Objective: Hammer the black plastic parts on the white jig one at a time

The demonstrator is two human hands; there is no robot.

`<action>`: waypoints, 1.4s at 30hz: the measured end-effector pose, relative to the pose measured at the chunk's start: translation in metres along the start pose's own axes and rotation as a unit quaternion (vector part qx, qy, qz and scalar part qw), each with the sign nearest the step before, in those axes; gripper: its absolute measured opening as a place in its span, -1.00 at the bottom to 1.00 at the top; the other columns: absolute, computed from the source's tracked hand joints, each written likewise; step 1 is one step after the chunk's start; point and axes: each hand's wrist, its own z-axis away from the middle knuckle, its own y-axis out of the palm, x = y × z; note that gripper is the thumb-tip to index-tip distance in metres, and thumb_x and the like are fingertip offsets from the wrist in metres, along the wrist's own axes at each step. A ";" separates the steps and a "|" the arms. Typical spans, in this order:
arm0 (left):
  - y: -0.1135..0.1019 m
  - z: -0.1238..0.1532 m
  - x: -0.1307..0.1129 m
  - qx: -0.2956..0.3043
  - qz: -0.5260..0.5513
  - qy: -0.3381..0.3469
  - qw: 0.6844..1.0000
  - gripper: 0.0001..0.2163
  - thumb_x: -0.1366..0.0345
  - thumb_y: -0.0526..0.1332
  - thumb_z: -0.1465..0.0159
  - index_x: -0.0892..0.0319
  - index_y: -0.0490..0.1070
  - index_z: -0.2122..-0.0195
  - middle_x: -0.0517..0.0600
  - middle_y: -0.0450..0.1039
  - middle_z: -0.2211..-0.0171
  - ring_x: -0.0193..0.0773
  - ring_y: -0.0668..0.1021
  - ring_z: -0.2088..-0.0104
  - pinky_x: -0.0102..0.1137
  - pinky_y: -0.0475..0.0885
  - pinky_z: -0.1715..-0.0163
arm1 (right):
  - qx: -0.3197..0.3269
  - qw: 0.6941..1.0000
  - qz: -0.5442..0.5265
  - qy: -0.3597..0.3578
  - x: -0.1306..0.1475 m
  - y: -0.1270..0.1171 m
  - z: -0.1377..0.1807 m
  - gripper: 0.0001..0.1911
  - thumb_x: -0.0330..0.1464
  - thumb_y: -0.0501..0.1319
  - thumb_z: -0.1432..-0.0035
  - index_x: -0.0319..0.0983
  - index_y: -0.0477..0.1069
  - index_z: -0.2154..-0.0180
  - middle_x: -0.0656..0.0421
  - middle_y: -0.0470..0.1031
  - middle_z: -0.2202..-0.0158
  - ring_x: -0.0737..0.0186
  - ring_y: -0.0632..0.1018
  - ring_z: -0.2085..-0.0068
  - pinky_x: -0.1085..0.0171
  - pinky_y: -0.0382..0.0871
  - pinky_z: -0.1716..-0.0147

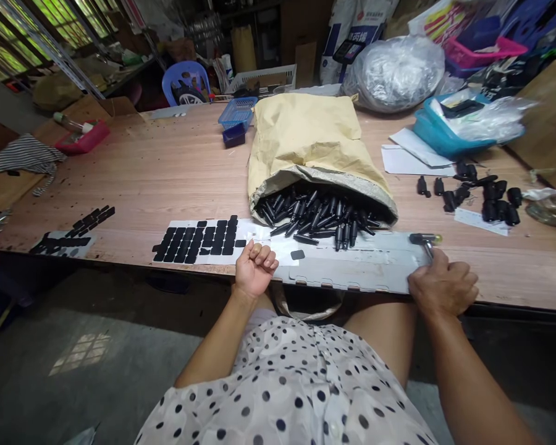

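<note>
My right hand [445, 285] is wrapped round the handle of a small hammer [425, 239], whose dark head has a yellowish tip. The hammer's head is over the right end of a grey board [370, 266] along the table's front edge. My left hand [256, 269] is turned palm up with its fingers curled in; whatever they may hold is hidden. Just left of it, rows of flat black pieces [180, 244] lie on a white sheet [282, 252]. A single black piece [298, 254] lies to its right. Black tapered tube-like parts [324, 213] spill from a yellowish sack [306, 130].
Black cylindrical parts [493, 201] stand in a group at the right, near a teal basin [445, 139]. At the left lie more flat black pieces [76, 241]. Blue baskets [236, 114] and a large plastic bag [393, 74] are farther back. A red tray [86, 141] sits far left.
</note>
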 end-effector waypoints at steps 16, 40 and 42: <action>-0.034 -0.073 -0.014 -0.059 -0.595 0.340 0.726 -0.85 0.50 0.18 -0.02 0.11 0.42 0.43 -0.07 0.48 0.30 -0.27 0.48 0.33 -0.35 0.44 0.23 | 0.023 0.997 -0.070 -0.010 0.001 -0.002 0.006 -0.50 -0.38 0.08 -0.21 -0.26 0.52 -0.13 -0.14 0.38 0.19 -0.13 0.39 0.18 0.08 0.14 0.32; -0.012 -0.068 0.065 0.180 -0.765 0.256 0.563 -0.90 0.34 0.43 -0.19 0.01 0.63 0.27 -0.02 0.61 0.25 -0.08 0.53 0.14 -0.21 0.39 0.06 | 0.050 0.993 -0.102 0.037 0.003 -0.007 -0.005 -0.57 -0.42 0.08 -0.23 -0.19 0.55 -0.06 0.01 0.41 0.24 0.06 0.38 0.23 0.19 0.17 0.30; -0.011 -0.070 0.067 0.174 -0.764 0.245 0.571 -0.89 0.34 0.43 -0.18 0.00 0.64 0.27 -0.03 0.60 0.25 -0.07 0.52 0.12 -0.20 0.37 0.03 | 0.052 0.985 -0.160 0.044 0.004 -0.018 -0.006 -0.54 -0.42 0.04 -0.23 -0.23 0.52 -0.09 0.01 0.45 0.22 0.06 0.42 0.22 0.17 0.26 0.26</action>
